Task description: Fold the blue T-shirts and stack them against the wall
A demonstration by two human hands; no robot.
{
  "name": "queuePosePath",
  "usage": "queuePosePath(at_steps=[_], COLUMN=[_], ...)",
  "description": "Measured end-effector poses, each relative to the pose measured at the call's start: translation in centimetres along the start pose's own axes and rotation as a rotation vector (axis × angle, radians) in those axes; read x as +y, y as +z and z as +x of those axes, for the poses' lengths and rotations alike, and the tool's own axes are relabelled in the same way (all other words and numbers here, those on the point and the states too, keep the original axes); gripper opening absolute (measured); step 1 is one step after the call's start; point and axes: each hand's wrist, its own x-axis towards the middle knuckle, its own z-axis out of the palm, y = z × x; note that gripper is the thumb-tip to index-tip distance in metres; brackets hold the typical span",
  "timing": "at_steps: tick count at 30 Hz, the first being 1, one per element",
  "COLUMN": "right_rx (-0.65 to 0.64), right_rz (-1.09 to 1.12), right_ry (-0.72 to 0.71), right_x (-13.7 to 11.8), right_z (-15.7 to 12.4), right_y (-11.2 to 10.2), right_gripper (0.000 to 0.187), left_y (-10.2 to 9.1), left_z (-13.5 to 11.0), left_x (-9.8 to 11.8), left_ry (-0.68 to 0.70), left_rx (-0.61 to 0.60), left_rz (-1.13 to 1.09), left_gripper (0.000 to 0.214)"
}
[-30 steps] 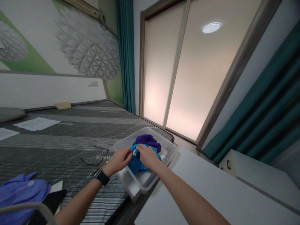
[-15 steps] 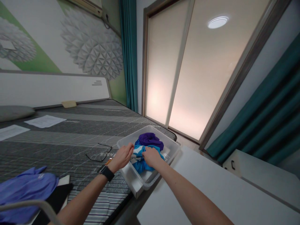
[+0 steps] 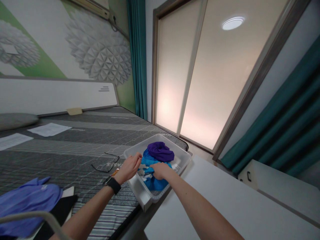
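A clear plastic bin [image 3: 183, 159] stands at the bed's corner, with a bundled purple cloth [image 3: 160, 151] and a crumpled blue-and-white cloth [image 3: 156, 183] inside. My right hand [image 3: 161, 171] reaches into the bin, its fingers closed on the blue-and-white cloth. Over the bin's left rim is my left hand [image 3: 131, 166], fingers pinched together at the left side of the blue cloth. Whether a bit of cloth sits between those fingertips is too small to tell. A dark watch is on the left wrist.
Eyeglasses [image 3: 107, 165] lie on the striped bed [image 3: 87, 146] left of the bin. A periwinkle garment [image 3: 30, 200] rests at lower left, papers [image 3: 50, 129] farther back. A white box [image 3: 143, 196] is under the bin's near edge; a white tabletop [image 3: 200, 193] adjoins on the right.
My right hand has shifted slightly down and left within the bin, pulling at the blue cloth, which has changed its folds. My left hand has moved slightly left.
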Motion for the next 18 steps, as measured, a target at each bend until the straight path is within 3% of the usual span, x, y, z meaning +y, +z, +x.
queuePosePath(at_steps=[5, 10, 14, 16, 18], right_rx=[-0.026, 0.227, 0.656, 0.786, 0.854], right_rz=[0.114, 0.311, 1.072, 1.359, 1.504], right_ry=[0.033, 0.102, 0.268, 0.340, 0.368], right_x=[0.8, 3.0, 3.6, 3.2, 2.8], right_z=[-2.4, -5.5, -8.4, -9.8, -11.2], right_y=[-4.2, -9.6, -12.2, -12.5, -12.0], right_gripper=[0.020, 0.033, 0.014, 0.010, 0.015], left_y=[-0.1, 0.1, -0.2, -0.6, -1.2], left_z=[0.1, 0.2, 0.2, 0.3, 0.6], left_x=[0.0, -0.6, -0.5, -0.3, -0.1], left_ry=[-0.045, -0.028, -0.033, -0.039, -0.052], left_rx=[0.013, 0.004, 0.023, 0.024, -0.013], left_rz=[-0.002, -0.027, -0.046, -0.052, -0.077], left_gripper=[0.033, 0.036, 0.038, 0.039, 0.041])
